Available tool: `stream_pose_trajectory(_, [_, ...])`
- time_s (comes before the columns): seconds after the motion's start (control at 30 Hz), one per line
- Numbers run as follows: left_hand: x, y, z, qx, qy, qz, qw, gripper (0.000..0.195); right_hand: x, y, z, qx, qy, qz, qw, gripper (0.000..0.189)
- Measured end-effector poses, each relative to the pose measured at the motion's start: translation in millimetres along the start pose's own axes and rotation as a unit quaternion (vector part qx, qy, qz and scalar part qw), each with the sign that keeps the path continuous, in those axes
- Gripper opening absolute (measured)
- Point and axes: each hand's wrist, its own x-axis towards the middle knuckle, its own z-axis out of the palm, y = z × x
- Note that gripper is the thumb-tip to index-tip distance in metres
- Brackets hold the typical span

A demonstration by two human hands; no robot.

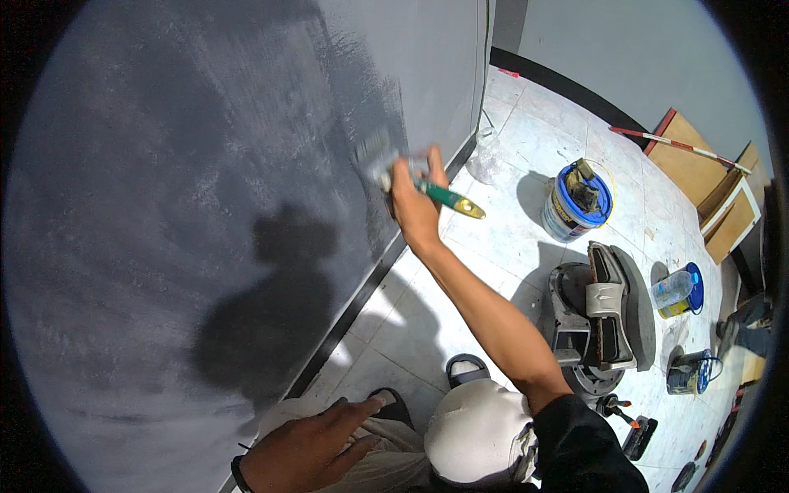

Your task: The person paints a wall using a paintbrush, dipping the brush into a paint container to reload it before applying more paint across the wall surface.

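My right hand (419, 206) grips a wide flat paintbrush by its green and yellow handle (453, 200). The bristles (375, 157), blurred, are at the grey wall (277, 123), along the ragged border between darker streaked paint and a lighter strip (431, 68). Low in the view, my left hand (317, 440) is held over my light trousers with nothing in it, its thumb apart from the fingers. My shadow falls across the painted wall. Below the hands are my dark slide sandals (400, 410) on the floor.
A black skirting (345, 326) edges the wall. On the tiled floor stand a blue-lidded bucket (570, 209), a bulky grey metal object (570, 320), a bucket with a clear plastic container (675, 289) and a dark pail (687, 373). Wooden boards (684, 154) lean at the far wall.
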Motion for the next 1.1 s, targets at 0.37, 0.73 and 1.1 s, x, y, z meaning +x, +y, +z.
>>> stream_pose_trajectory(0.37, [2.2,-4.1,7.9,0.011,0.063,0.099,0.993,0.056,68.5,-117.0,64.0,-0.078,0.054,-0.266,0.959,0.019])
stream_pose_trajectory(0.73, [-7.5,0.0,10.1,0.029,0.052,0.050,0.997,0.054,-3.3,30.6,-22.9,-0.053,0.014,-0.003,0.998,0.015])
stream_pose_trajectory(1.1, [-0.5,8.2,6.5,-0.003,0.044,0.009,0.999,0.048,55.6,-133.0,61.8,0.298,-0.041,-0.132,0.944,0.020])
